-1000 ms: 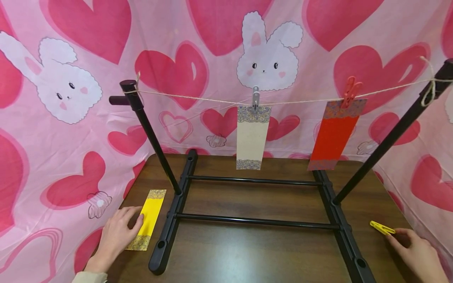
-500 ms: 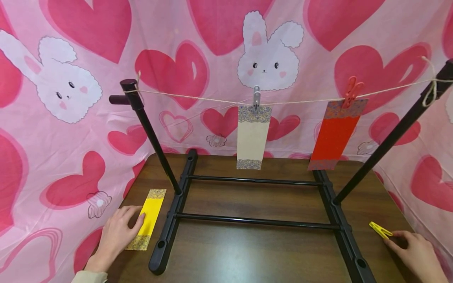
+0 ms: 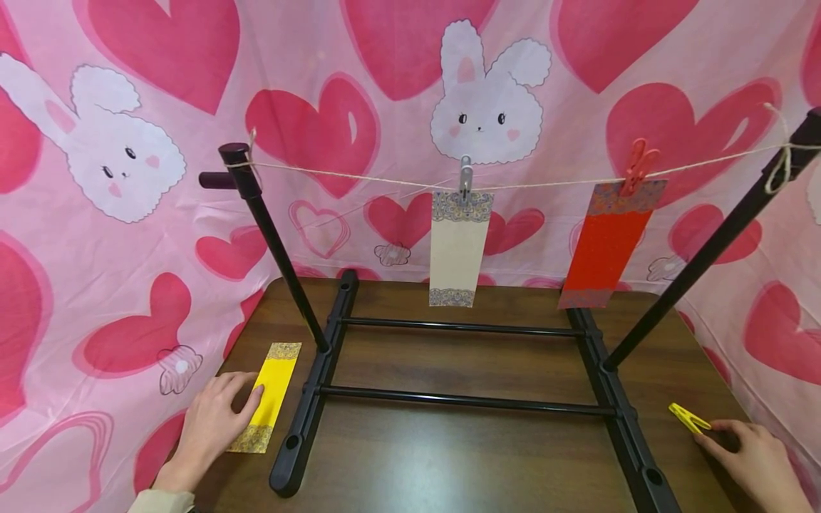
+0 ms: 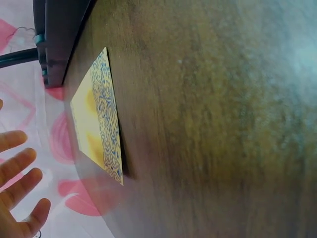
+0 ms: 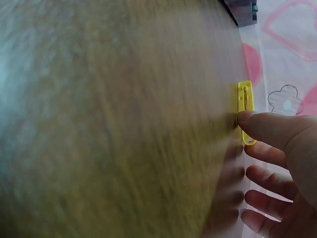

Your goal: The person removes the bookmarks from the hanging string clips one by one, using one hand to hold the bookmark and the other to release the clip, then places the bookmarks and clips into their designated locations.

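A black frame (image 3: 468,401) stands between two hands. Along its string (image 3: 359,177), a grey clip (image 3: 465,178) holds a cream card (image 3: 457,260) and a red clip (image 3: 638,167) a red card (image 3: 609,249). Left of the frame, the left hand (image 3: 214,420), fingers relaxed, is at a flat yellow card (image 3: 276,392); contact is hard to judge. Rightward, the right hand (image 3: 760,456) pinches a yellow clothespin (image 5: 245,96). Brown wooden table (image 3: 449,456); pink heart-and-rabbit cloth (image 3: 288,43) behind.

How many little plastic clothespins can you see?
3. The grey clothespin holds the cream rectangular paper strip on the thin beige string, the red clothespin holds the red rectangular paper strip there, and the right hand pinches the yellow clothespin.
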Available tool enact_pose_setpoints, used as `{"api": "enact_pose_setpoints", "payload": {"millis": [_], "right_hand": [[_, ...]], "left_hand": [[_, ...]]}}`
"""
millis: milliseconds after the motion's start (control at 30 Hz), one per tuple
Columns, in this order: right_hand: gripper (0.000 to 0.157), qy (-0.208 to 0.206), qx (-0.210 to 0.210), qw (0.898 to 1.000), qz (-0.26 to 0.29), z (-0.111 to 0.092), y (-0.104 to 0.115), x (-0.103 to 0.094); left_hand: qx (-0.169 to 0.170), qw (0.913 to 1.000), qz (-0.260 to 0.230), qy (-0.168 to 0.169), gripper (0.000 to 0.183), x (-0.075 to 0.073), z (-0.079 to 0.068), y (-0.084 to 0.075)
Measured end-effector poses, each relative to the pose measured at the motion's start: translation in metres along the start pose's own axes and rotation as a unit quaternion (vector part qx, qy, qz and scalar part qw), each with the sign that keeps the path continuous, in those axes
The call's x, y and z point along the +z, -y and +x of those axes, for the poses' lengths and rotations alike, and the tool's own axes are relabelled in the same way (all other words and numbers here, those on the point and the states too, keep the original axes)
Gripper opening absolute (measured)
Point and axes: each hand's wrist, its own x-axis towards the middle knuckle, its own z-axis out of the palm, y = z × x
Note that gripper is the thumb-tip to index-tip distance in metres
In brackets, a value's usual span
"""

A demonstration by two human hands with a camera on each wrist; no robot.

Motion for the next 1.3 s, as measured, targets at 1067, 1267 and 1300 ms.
{"api": "enact_pose_setpoints", "payload": {"millis": [1067, 1267, 1300], "right_hand": [[0.024, -0.101, -0.026, 0.993, 0.062, -0.007, 0.037, -0.024], [0.029, -0.088, -0.006, 0.994, 0.062, -0.006, 0.051, -0.031], [0.029, -0.089, -0.008, 0.994, 0.063, -0.006, 0.053, -0.032]], "left_hand": [[0.016, 0.9995, -0.025, -0.014, 0.030, -0.003, 0.011, -0.026], [0.016, 0.9996, -0.024, -0.007, 0.030, -0.001, 0.013, -0.035], [0.016, 0.9996, -0.024, -0.006, 0.030, -0.001, 0.013, -0.036]]}}
